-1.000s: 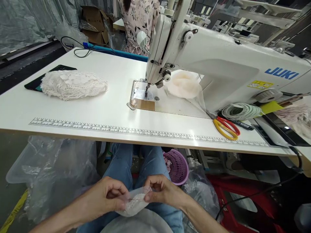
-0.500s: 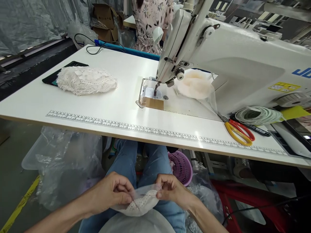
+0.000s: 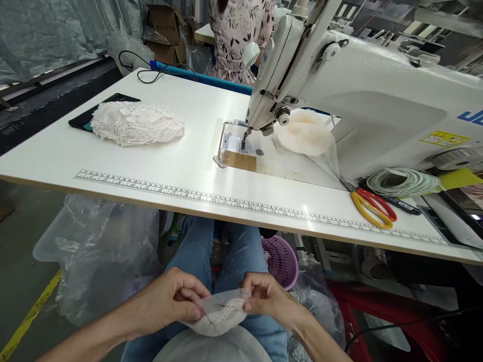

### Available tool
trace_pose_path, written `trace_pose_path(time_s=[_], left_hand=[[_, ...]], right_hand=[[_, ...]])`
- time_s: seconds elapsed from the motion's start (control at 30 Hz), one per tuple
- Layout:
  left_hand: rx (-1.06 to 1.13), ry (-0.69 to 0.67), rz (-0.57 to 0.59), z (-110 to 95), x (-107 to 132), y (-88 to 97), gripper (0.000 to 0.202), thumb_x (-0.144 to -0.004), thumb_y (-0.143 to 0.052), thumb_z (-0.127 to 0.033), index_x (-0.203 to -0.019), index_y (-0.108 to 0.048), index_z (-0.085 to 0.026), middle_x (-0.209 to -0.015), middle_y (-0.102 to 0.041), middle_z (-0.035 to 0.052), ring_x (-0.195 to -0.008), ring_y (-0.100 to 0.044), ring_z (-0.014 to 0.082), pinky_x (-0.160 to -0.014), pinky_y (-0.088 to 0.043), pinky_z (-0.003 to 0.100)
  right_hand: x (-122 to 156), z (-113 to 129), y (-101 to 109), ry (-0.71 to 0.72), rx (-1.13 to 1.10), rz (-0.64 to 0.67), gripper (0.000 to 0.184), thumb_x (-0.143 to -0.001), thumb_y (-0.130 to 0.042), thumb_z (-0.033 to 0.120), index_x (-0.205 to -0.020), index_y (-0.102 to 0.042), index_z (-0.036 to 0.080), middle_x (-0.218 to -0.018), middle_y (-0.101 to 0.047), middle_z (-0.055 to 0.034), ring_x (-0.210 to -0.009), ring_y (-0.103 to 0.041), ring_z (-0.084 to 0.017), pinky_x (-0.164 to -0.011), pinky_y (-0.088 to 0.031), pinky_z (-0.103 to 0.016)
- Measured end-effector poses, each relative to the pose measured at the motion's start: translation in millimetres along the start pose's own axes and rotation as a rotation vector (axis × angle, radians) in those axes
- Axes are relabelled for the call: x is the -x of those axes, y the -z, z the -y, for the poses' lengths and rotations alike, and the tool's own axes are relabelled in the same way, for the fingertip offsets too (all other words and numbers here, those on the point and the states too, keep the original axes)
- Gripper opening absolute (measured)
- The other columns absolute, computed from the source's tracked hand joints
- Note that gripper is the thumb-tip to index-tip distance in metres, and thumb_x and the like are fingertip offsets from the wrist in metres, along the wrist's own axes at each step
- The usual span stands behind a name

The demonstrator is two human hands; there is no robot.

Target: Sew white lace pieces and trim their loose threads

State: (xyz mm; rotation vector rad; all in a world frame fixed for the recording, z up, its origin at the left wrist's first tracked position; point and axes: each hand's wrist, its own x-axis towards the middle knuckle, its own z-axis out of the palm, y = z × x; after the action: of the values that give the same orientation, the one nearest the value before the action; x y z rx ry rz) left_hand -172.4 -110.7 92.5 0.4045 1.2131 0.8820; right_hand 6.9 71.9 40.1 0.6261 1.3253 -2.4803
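Over my lap, below the table edge, both hands pinch one small piece of white lace on sheer mesh (image 3: pixel 221 314). My left hand (image 3: pixel 169 300) grips its left end with closed fingers. My right hand (image 3: pixel 266 296) pinches the right end between thumb and forefinger. The piece sags between them above a pale round bundle (image 3: pixel 211 349) on my knees.
A white Juki sewing machine (image 3: pixel 362 100) stands on the white table (image 3: pixel 151 166), its needle plate (image 3: pixel 236 146) at centre. A pile of lace (image 3: pixel 136 123) lies far left, pale mesh pieces (image 3: pixel 305 133) behind the needle. Scissors (image 3: pixel 372 207) and coiled cord (image 3: pixel 402 182) lie right. A purple basket (image 3: pixel 281 259) and plastic bags (image 3: pixel 101 256) sit below. A person in a floral dress (image 3: pixel 241 35) stands beyond.
The view shifted left and slightly down, then held. My hands stay at my lap, fingers adjusting along the lace piece, which is now spread a little wider between them.
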Motion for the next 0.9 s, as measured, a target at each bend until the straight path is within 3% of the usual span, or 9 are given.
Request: trace_pose_path(time_s=[0.13, 0.23, 0.33, 0.47, 0.73, 0.9], left_hand=[[-0.103, 0.006, 0.030, 2.1, 3.6, 6.7, 0.029, -0.070, -0.065, -0.015, -0.097, -0.072, -0.022, -0.085, -0.073, 0.0009, -0.080, -0.062, 0.0189, -0.070, -0.046, 0.023], [-0.206, 0.002, 0.038, 1.7, 3.9, 4.4, 0.038, -0.061, -0.078, -0.029, -0.098, -0.072, -0.025, -0.088, -0.068, -0.0012, -0.087, -0.057, 0.0207, -0.069, -0.041, 0.022], [-0.259, -0.030, 0.023, 3.9, 1.4, -3.1, 0.029, -0.059, -0.080, -0.037, -0.083, -0.074, -0.022, -0.072, -0.057, -0.0044, -0.070, -0.049, 0.0136, -0.057, -0.031, 0.020], [-0.290, -0.106, -0.039, 8.9, -1.4, -8.1, 0.014, -0.063, -0.078, -0.032, -0.062, -0.073, -0.019, -0.065, -0.045, -0.0062, -0.060, -0.039, 0.0088, -0.053, -0.024, 0.021], [-0.333, -0.104, -0.056, 5.7, -3.2, -9.5, 0.015, -0.060, -0.079, -0.028, -0.065, -0.069, -0.019, -0.073, -0.048, -0.0058, -0.066, -0.043, 0.0103, -0.057, -0.027, 0.020], [-0.270, -0.133, -0.076, 5.8, -8.3, -15.4, 0.012, -0.069, -0.070, -0.025, -0.062, -0.067, -0.016, -0.068, -0.045, -0.0052, -0.061, -0.040, 0.0098, -0.055, -0.026, 0.021]], right_hand=[[2.0, 6.3, -13.6, 0.019, -0.012, 0.056, 0.026, -0.063, -0.081, 0.026, -0.071, -0.062, 0.011, -0.070, -0.064, -0.0011, -0.062, -0.057, -0.008, -0.059, -0.043, -0.020], [3.0, 8.8, -21.8, 0.026, -0.001, 0.070, 0.025, -0.064, -0.080, 0.026, -0.072, -0.061, 0.011, -0.069, -0.063, -0.0005, -0.061, -0.055, -0.008, -0.058, -0.042, -0.019], [3.2, 8.2, -24.7, 0.010, 0.030, 0.062, 0.027, -0.063, -0.081, 0.028, -0.071, -0.060, 0.012, -0.067, -0.061, 0.0004, -0.059, -0.053, -0.007, -0.057, -0.040, -0.019], [2.4, 6.7, -25.0, 0.007, 0.085, 0.051, 0.029, -0.063, -0.080, 0.031, -0.070, -0.060, 0.012, -0.068, -0.061, 0.0007, -0.059, -0.052, -0.007, -0.057, -0.039, -0.019], [-0.4, 13.1, -34.6, 0.010, 0.195, 0.059, 0.035, -0.060, -0.081, 0.038, -0.069, -0.059, 0.012, -0.065, -0.057, 0.0022, -0.057, -0.048, -0.007, -0.055, -0.036, -0.019], [-0.7, 15.6, -36.4, 0.095, 0.181, 0.081, 0.028, -0.067, -0.076, 0.037, -0.072, -0.062, 0.013, -0.080, -0.060, -0.0030, -0.074, -0.054, -0.013, -0.065, -0.040, -0.024]])
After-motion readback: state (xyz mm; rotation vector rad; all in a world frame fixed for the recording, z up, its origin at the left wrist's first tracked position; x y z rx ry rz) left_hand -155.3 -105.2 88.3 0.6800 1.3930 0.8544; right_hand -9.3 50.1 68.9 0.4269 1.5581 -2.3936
